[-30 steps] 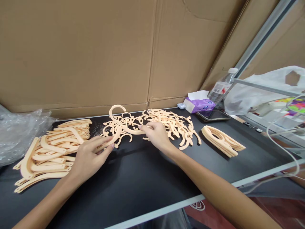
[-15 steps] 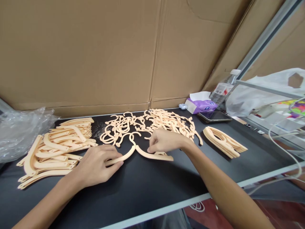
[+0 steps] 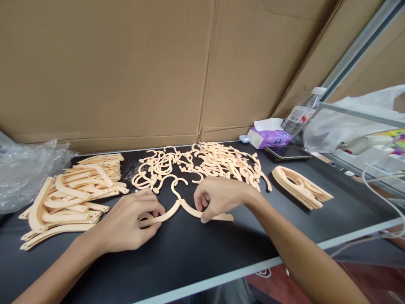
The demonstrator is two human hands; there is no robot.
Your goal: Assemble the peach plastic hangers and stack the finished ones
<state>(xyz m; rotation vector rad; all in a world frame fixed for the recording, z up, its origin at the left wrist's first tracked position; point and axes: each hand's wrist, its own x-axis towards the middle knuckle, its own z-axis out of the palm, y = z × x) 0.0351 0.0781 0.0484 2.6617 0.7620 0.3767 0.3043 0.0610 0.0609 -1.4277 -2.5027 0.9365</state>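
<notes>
Left hand (image 3: 134, 219) — grip closed on curved cream plastic hanger (image 3: 169, 212), seven o'clock; right hand (image 3: 218, 198) pinches its four-o'clock arm.

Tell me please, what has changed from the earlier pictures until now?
The hanger has moved towards the person and a little right. The right hand moved with it, fingers on its right side. The left hand still holds it. The stack and phone stayed put.

The only view looks forward and down from the wearer's head, above and behind both hands (image 3: 133, 219) (image 3: 221, 196). The tabletop (image 3: 190, 257) spreads beneath them.
</notes>
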